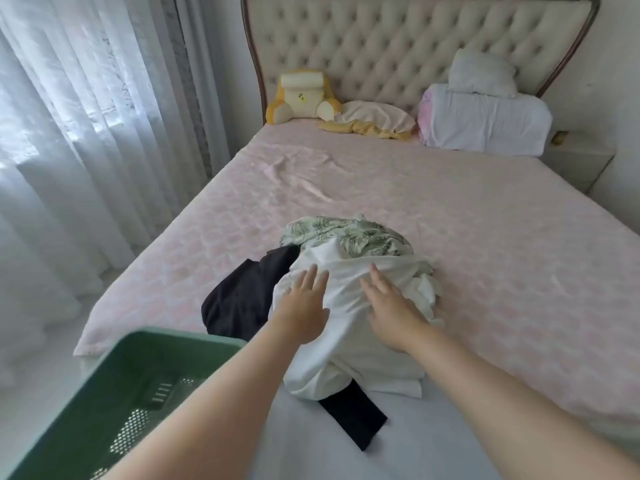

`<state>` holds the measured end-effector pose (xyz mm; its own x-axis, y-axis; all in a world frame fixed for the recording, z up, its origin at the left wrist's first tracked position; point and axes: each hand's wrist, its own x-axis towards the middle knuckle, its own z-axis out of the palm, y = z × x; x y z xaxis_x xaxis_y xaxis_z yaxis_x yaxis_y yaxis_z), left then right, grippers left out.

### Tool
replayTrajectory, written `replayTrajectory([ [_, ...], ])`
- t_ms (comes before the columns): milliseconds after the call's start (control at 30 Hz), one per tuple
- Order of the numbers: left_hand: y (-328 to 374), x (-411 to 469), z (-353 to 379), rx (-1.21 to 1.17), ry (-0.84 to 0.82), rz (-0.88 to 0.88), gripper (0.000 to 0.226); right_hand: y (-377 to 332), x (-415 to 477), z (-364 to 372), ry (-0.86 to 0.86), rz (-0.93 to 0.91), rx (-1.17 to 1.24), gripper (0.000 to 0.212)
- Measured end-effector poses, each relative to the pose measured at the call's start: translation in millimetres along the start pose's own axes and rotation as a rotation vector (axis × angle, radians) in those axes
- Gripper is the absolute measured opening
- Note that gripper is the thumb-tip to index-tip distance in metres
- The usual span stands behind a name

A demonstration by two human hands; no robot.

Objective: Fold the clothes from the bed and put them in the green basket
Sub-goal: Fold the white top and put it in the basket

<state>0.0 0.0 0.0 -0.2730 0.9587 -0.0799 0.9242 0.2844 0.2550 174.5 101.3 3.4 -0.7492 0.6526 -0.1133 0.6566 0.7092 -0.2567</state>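
Person's body in view: two forearms and two hands, nothing further. Left forearm (207,410) and left hand (303,315) bare, uncovered to the frame edge. Right forearm (502,393) and right hand (394,317) likewise bare. Fingernails too blurred to describe.

Sheer curtains (79,140), headboard (398,46), 1 yellow cushion (300,97) (upright).

A rumpled, unfolded heap of clothes lies on the pink bed (485,237) at lower centre. A white garment (349,323) is on top, a leaf-print piece (346,233) lies just above it, and a black garment (239,299) sticks out underneath to the left and below. The green basket (114,382) sits at lower left.
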Motion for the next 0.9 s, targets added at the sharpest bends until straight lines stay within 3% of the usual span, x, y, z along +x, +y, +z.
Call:
replayTrajectory([
  [200, -31, 37, 56, 0.248, 0.119, -0.043, 0.081, 19, 45, 40, 0.058, 0.021, -0.094, 0.1],
  [267, -38, 39, 63, 0.315, 0.217, -0.045, 0.068, 22, 53, 45, 0.117, 0.03, -0.208, 0.101],
  [333, -41, 33, 68, 0.302, 0.305, -0.028, 0.044, 21, 51, 48, 0.182, 0.036, -0.361, 0.086],
  [433, -38, 9, 65, 0.26, 0.409, 0.04, 0.028, 10, 29, 48, 0.309, -0.007, -0.538, 0.032],
  [533, -32, -21, 54, 0.199, 0.484, 0.139, 0.013, 10, -1, 52, 0.436, -0.032, -0.523, 0.026],
  [633, -20, -54, 56, 0.054, 0.441, 0.249, 0.006, 9, -48, 61, 0.455, -0.137, -0.364, 0.027],
  [733, -3, -100, 76, -0.003, 0.253, 0.24, 0.008, 7, -108, 79, 0.306, -0.105, -0.175, 0.022],
  [900, 13, -172, 110, 0.083, 0.147, 0.19, 0.027, -2, -197, 113, 0.22, -0.088, -0.226, 0.025],
])
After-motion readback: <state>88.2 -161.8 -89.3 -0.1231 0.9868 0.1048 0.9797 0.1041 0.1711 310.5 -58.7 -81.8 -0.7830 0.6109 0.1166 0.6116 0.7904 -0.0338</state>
